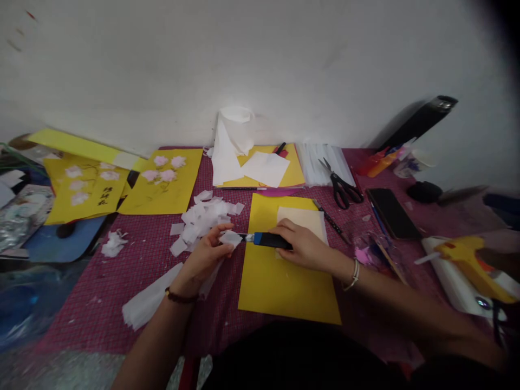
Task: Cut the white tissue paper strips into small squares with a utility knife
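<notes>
My left hand (pixel 207 250) pinches a small piece of white tissue paper (pixel 231 238) between thumb and fingers. My right hand (pixel 303 244) is wrapped around a tool with a black and blue handle (pixel 273 240). Its narrow metal end reaches the paper piece; the exact kind of tool is unclear. Beneath the right hand lie a yellow sheet (pixel 284 287) and a cream-coloured square (pixel 303 215). A heap of cut white paper pieces (pixel 205 216) sits just beyond my left hand. Long white paper strips (pixel 150 300) lie beside the left forearm.
Black scissors (pixel 340 187), a phone (pixel 393 213) and a yellow glue gun (pixel 471 260) lie to the right. Yellow cards with pink paper flowers (pixel 162 179) stand at the left. A white paper roll (pixel 233 135) is against the wall, near a black cylinder (pixel 422 122).
</notes>
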`<act>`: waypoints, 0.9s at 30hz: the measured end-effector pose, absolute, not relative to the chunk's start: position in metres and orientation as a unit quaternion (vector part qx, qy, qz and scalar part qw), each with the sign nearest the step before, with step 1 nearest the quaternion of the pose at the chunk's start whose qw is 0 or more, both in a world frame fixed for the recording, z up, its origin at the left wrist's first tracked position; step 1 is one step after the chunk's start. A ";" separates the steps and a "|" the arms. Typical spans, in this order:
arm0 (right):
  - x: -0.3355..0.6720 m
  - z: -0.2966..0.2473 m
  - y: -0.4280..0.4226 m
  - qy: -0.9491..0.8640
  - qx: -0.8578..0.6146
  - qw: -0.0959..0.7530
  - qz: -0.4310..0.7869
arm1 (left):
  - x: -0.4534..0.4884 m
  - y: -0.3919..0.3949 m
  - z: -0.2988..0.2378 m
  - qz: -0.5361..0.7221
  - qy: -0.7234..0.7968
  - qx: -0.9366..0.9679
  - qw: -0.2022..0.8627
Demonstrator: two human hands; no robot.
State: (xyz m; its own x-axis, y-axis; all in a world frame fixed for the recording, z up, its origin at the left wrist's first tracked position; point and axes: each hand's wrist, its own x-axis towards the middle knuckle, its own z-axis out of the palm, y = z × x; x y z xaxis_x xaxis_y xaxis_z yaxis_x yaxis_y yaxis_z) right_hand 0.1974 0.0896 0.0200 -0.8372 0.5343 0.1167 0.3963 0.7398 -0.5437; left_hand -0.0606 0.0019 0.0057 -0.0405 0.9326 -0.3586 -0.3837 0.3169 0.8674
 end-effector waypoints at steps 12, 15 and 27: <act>0.196 0.019 0.084 -0.928 -0.249 0.119 0.251 | -0.058 0.003 -0.003 0.479 0.523 0.287 0.644; 0.192 0.021 0.084 -0.930 -0.246 0.116 0.247 | -0.057 0.003 -0.005 0.455 0.533 0.280 0.656; 0.199 0.025 0.092 -0.930 -0.237 0.136 0.245 | -0.069 -0.001 -0.001 0.418 0.510 0.315 0.682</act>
State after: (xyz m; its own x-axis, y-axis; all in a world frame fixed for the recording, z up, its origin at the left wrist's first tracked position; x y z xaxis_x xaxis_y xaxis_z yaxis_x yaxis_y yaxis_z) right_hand 0.1995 0.0925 0.0249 -0.8510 0.5071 0.1366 0.3744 0.7681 -0.5195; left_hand -0.0687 -0.0010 -0.0006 0.1291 0.8924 -0.4324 -0.2486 0.4513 0.8571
